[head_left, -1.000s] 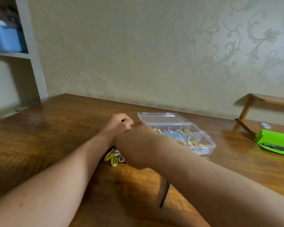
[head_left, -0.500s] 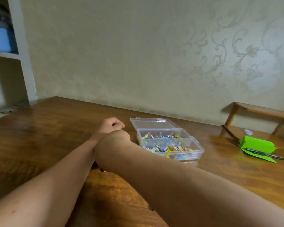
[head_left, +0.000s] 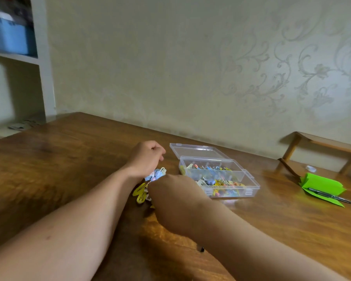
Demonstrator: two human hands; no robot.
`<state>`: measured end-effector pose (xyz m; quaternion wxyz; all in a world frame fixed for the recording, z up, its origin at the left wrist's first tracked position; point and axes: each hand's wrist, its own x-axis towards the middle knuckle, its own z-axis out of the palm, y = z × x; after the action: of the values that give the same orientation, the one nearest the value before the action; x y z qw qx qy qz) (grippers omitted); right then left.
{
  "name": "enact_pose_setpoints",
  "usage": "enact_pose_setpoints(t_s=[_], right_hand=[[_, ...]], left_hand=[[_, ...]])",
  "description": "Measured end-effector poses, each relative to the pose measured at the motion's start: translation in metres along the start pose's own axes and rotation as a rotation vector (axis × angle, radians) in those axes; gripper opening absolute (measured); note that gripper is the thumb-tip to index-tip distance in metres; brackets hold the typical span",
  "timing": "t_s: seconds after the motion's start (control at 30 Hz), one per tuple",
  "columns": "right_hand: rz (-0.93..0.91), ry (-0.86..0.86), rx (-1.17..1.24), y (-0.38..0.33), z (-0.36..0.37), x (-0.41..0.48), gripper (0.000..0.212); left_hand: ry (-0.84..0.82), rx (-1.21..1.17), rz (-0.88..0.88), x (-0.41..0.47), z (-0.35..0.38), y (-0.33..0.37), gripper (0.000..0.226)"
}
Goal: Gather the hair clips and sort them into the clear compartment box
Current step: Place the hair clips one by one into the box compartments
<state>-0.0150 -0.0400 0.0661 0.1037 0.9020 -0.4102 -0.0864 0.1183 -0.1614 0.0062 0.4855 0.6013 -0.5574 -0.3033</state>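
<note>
Bench: wooden, glossy; every item below is carried on it.
Left hand: set just left of the box; fingers curled inward; whether anything is held cannot be told.
Right hand: seen from the back, placed over the loose clips; fingers hidden, so the grip cannot be told.
Clear compartment box: right of both hands, lid laid open toward the wall; compartments partly filled with mixed hair clips.
Green folded paper: far right, well apart from the box; a pen is laid on it.
Loose yellow clips: on the bench between the two wrists, partly covered.
Blue clip: at the right hand's far edge, beside the left wrist.
</note>
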Motion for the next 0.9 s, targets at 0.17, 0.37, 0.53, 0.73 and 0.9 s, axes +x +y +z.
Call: enact_pose_setpoints(t_s=[0.17, 0.37, 0.53, 0.73, 0.9], right_hand=[[-0.039, 0.236, 0.126, -0.02, 0.025, -0.027, 0.01], [-0.057, 0.512, 0.19, -0.04, 0.064, -0.045, 0.023], [-0.007, 0.527, 0.222, -0.044, 0.067, -0.076, 0.042], [0.073, 0.387, 0.266, -0.045, 0.061, -0.114, 0.055], [0.068, 0.365, 0.317, -0.051, 0.067, -0.121, 0.059]], left_hand=[[0.012, 0.01, 0.031, 0.005, 0.002, -0.005, 0.03], [0.062, -0.017, 0.027, -0.002, 0.001, -0.006, 0.028], [0.166, -0.094, -0.007, -0.026, 0.01, 0.013, 0.021], [0.285, 0.039, 0.05, -0.097, -0.005, 0.017, 0.018], [0.213, 0.171, 0.076, -0.15, -0.03, 0.015, 0.017]])
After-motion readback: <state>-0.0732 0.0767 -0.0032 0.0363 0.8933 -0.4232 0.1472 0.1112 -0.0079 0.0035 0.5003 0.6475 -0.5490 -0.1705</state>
